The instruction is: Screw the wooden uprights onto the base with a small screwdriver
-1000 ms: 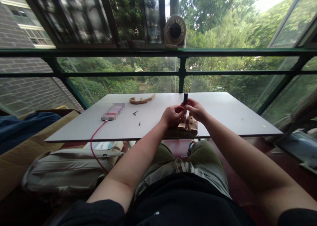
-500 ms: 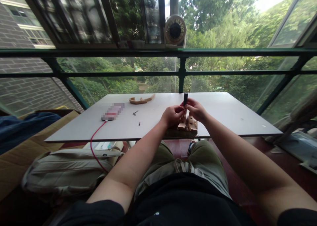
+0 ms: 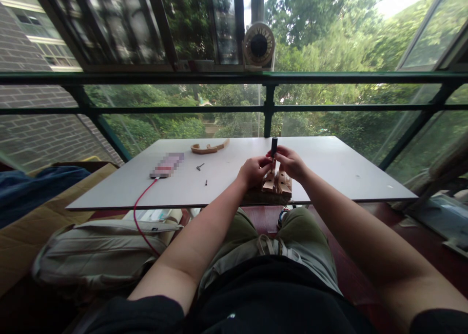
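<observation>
A screwdriver with a black handle point(image 3: 274, 146) stands upright above wooden parts near the table's front edge. My right hand point(image 3: 288, 161) is closed round the lower end of the handle from the right. From the left, the fingertips of my left hand point(image 3: 254, 171) pinch at the base of the same tool. Its tip is hard to make out. Below the hands lie a pale wooden piece point(image 3: 268, 185) and, just right of it, another wooden piece with dark holes point(image 3: 284, 183). Both rest on a dark block point(image 3: 272, 197) at the edge.
On the white table point(image 3: 329, 173) lie a curved wooden part point(image 3: 204, 149), small screws point(image 3: 199, 167), a lone screw point(image 3: 206, 183) and a blurred phone-like device point(image 3: 166, 166) with a red cable point(image 3: 137, 214). A bag point(image 3: 98, 251) sits below left. A fan point(image 3: 259, 46) stands behind the railing.
The fingers of both hands have shifted slightly around the screwdriver, and more of the wooden pieces shows beneath them. Everything else stays in place.
</observation>
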A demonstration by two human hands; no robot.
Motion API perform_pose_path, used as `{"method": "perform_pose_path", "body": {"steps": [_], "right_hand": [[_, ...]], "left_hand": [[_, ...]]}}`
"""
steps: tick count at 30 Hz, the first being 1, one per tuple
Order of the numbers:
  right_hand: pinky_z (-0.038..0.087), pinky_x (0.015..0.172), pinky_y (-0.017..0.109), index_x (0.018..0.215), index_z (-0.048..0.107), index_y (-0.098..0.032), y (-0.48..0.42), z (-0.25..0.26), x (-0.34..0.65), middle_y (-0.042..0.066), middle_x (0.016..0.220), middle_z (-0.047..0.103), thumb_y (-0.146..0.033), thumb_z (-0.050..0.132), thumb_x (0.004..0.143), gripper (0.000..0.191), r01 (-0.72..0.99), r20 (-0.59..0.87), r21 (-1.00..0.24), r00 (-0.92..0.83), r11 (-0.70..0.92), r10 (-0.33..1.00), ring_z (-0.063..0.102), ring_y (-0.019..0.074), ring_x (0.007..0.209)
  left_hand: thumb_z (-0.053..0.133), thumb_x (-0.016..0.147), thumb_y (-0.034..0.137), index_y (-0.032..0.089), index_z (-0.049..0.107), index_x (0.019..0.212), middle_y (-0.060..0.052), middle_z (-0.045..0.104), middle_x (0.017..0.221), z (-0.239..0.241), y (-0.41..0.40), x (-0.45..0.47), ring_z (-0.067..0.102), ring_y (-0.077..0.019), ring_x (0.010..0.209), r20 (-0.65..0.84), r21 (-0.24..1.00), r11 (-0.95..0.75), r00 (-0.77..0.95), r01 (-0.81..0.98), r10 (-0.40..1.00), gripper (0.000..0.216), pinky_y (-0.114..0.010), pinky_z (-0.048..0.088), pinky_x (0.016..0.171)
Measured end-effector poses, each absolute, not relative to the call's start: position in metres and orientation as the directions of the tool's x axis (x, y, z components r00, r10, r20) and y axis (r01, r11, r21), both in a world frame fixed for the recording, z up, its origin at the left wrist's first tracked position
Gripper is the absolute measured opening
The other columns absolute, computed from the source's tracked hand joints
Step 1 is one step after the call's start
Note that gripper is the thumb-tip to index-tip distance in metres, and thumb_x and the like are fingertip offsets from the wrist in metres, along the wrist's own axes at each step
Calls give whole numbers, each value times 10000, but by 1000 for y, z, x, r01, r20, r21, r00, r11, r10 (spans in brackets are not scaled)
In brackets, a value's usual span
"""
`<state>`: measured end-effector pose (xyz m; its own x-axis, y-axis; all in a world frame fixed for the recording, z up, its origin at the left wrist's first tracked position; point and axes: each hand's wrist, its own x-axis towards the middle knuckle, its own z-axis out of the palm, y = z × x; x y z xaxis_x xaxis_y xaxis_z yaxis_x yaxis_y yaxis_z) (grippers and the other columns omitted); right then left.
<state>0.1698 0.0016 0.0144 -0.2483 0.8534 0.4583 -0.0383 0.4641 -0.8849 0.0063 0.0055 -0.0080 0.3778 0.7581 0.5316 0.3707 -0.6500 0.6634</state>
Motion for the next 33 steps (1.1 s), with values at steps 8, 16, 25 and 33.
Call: {"method": "perform_pose_path", "body": {"steps": [8, 16, 25, 33], "right_hand": [[477, 628, 309, 844, 579, -192, 3, 12, 169, 41, 831, 652, -369, 659, 756, 213, -20, 456, -885, -229, 465, 860, 578, 150, 668], [495, 659, 311, 849, 572, -197, 3, 11, 170, 46, 862, 663, -361, 661, 760, 207, 23, 470, -874, -212, 485, 857, 600, 159, 709], [511, 693, 318, 904, 585, -195, 4, 7, 172, 55, 897, 671, -376, 645, 795, 220, 90, 494, -849, -213, 520, 843, 627, 182, 786], [511, 687, 321, 897, 592, -200, 5, 8, 172, 47, 873, 667, -382, 662, 774, 231, 48, 485, -860, -238, 508, 842, 618, 181, 769]], "left_hand": [[557, 879, 391, 178, 751, 964, -48, 757, 869, -8, 5, 6, 682, -161, 762, 544, 633, -667, 386, 394, 745, 301, -239, 512, 734], [583, 861, 384, 178, 754, 962, -46, 765, 891, -6, 3, 6, 696, -166, 770, 540, 676, -656, 380, 335, 751, 286, -243, 519, 737], [658, 822, 372, 147, 738, 951, -67, 764, 879, -5, 1, 6, 704, -164, 766, 540, 721, -638, 357, 271, 762, 271, -238, 515, 693], [622, 843, 384, 164, 754, 945, -56, 768, 911, -7, 3, 6, 704, -180, 815, 524, 721, -629, 367, 289, 769, 276, -260, 521, 745]]}}
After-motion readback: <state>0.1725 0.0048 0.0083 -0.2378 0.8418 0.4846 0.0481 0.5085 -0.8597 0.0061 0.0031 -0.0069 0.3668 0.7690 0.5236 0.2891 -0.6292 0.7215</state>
